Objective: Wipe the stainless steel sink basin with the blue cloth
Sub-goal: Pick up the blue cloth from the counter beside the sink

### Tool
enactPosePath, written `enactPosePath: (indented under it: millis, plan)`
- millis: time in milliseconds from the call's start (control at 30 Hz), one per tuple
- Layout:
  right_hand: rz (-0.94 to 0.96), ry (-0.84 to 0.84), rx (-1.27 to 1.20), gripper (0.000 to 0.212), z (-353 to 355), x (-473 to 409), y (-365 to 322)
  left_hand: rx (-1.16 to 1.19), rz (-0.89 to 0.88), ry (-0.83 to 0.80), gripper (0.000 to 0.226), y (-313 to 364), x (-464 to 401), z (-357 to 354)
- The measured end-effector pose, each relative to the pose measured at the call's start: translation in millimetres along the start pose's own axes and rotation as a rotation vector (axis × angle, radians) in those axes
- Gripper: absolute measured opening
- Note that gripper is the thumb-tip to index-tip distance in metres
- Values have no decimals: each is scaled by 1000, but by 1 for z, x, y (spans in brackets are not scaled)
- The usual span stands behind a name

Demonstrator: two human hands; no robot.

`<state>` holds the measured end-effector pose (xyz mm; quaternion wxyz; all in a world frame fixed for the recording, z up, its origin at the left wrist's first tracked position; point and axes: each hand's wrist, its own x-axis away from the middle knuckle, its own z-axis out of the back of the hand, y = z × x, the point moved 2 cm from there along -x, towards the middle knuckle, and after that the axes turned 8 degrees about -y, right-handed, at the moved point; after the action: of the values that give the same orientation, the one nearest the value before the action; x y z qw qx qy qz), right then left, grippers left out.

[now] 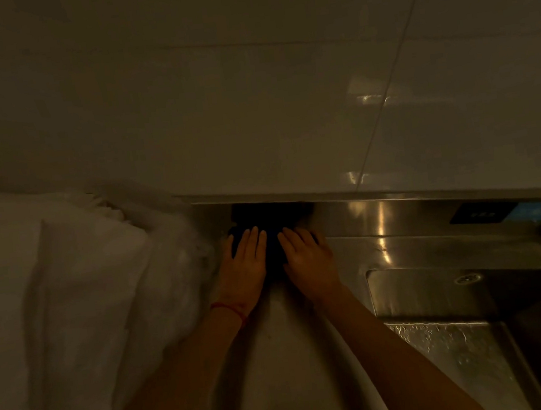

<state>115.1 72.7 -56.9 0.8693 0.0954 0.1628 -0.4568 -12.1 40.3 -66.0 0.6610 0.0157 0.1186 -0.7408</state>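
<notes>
Both hands, left hand (pixel 244 264) and right hand (pixel 307 258), press flat with straight fingers on the blue cloth (pixel 272 248) at frame centre, on the counter beside the sink basin (pixel 417 292) at lower right. Wiping of the basin looks not yet begun; droplets remain.

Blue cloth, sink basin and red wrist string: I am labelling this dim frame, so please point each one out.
blue cloth (pixel 273 248), head view, dark strip showing between the two hands.
sink basin (pixel 416 286), head view, its steel back wall.
red wrist string (pixel 230 309), head view, on the left wrist.
</notes>
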Motion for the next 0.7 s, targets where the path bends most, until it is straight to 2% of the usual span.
enactPosePath:
  millis: [233,433,700]
  plan:
    - [22,82,-2,56,1,0,4,-28,-23,106,48,-3,-4,0]
    - [56,162,-15,55,8,-8,8,1,20,161,77,-6,-9,13]
    - [77,271,-3,40,28,-14,12,-18,25,217,73,-8,-14,33]
